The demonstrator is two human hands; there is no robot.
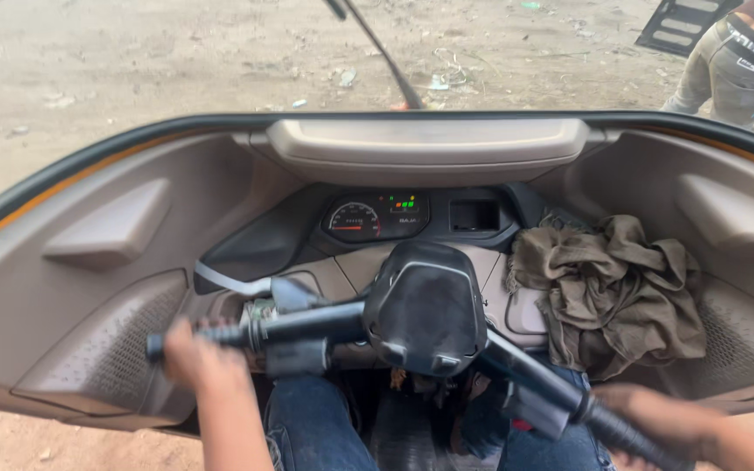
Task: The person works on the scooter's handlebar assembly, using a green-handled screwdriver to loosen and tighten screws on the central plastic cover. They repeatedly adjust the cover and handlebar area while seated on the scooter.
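A black handlebar (342,324) with a bulky black centre cover (427,305) crosses the lower part of the head view, turned so its right end points down toward me. My left hand (198,358) is closed around the left grip. My right hand (661,419) is wrapped around the right grip (630,440) at the bottom right. A silver lever (233,283) sticks out above the left grip. Behind the bar sits a dark instrument panel with a round dial (355,218) and small green lights. My knees in blue jeans (307,419) show below the bar.
A crumpled olive-brown cloth (617,288) lies on the beige dashboard (89,262) to the right. A wiper arm (381,52) crosses the windscreen. Outside is dirt ground with litter. Another person's leg and waist (730,70) stand at the top right.
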